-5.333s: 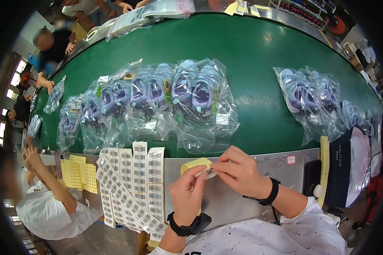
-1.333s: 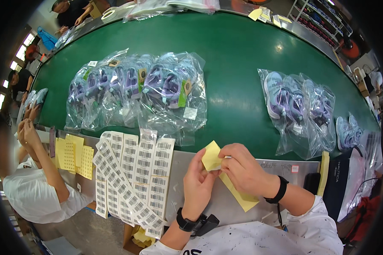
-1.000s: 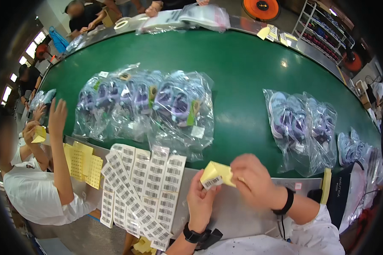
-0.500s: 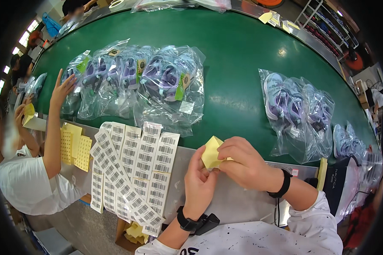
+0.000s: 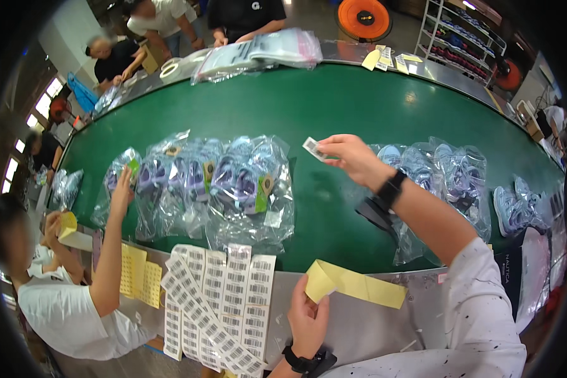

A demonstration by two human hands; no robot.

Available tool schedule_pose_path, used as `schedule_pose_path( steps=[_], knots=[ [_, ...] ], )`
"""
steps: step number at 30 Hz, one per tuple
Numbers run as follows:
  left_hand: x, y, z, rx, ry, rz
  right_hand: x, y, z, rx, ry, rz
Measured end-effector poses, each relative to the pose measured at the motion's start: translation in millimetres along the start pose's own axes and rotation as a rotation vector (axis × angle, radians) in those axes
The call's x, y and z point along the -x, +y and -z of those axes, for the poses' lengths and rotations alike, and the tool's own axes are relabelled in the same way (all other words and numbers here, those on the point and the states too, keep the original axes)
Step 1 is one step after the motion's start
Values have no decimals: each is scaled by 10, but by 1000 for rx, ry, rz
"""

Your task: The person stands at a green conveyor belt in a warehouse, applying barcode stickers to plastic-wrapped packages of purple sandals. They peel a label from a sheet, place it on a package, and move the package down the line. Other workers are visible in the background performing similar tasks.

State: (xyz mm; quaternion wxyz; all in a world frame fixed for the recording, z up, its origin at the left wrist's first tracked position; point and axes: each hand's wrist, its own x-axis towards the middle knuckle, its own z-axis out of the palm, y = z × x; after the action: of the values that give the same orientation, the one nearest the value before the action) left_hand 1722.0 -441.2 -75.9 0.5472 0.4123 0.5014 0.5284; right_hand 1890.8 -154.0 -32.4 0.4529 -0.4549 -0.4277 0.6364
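Between thumb and fingertips, my right hand (image 5: 354,159) pinches a small white barcode sticker (image 5: 313,148), held over the green table (image 5: 334,94). My left hand (image 5: 307,322), low at the near edge, grips a curled strip of yellow backing paper (image 5: 365,288) that trails off to the right. Beside it on the left, overlapping sheets of barcode labels (image 5: 233,286) lie across the grey metal edge. Light blue and purple shoes in clear plastic bags (image 5: 242,183) sit beyond those sheets. More bagged shoes (image 5: 416,167) are partly hidden behind my right forearm.
At the left, a co-worker in a white shirt (image 5: 69,309) reaches toward a bagged shoe. Yellow sticker sheets (image 5: 138,274) lie between us. Across the table are several people, a stack of plastic bags (image 5: 258,53) and an orange fan (image 5: 364,19). A dark box (image 5: 510,277) stands at the right.
My right hand has left the yellow paper and moved up and out over the table with the barcode sticker. The strip now extends rightward from my left hand. The view has tilted upward.
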Motion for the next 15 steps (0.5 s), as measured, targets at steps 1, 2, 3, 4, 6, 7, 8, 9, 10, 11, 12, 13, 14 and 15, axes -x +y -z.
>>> schedule_pose_path(
  steps=[1, 2, 3, 4, 6, 7, 8, 9, 10, 11, 12, 13, 14, 15],
  knots=[
    [-2, -9, -28, 0, -7, 4, -207, 41, 38, -21, 1, -29],
    [0, -31, -29, -20, -6, -12, -391, 86, 7, -39, -28, -30],
    [7, -70, -32, -41, -2, -26, -554, 132, -37, -58, -61, -33],
    [20, -107, -12, -62, 8, -37, -705, 198, -119, -77, -97, -41],
    [39, -160, 2, -42, 16, -5, -916, 319, -236, -155, -148, -100],
    [45, -166, 6, -46, 12, 3, -978, 347, -262, -195, -196, -167],
    [45, -141, -8, -47, 11, 13, -1014, 401, -302, -239, -211, -187],
    [45, -100, -36, -97, 8, -9, -1045, 451, -336, -283, -225, -207],
    [36, -59, -58, -96, 8, -10, -1081, 481, -348, -328, -239, -226],
    [35, -50, -62, -98, 4, -5, -1086, 504, -359, -348, -248, -228],
    [42, -37, -72, -98, 1, 1, -1102, 516, -370, -354, -262, -226],
    [27, -28, -77, -98, 1, -3, -1126, 520, -379, -361, -275, -224],
    [29, -23, -86, -95, -3, -3, -1138, 515, -387, -362, -289, -220],
    [43, -22, -93, -89, -6, -1, -1150, 512, -403, -345, -290, -218]
  ],
)
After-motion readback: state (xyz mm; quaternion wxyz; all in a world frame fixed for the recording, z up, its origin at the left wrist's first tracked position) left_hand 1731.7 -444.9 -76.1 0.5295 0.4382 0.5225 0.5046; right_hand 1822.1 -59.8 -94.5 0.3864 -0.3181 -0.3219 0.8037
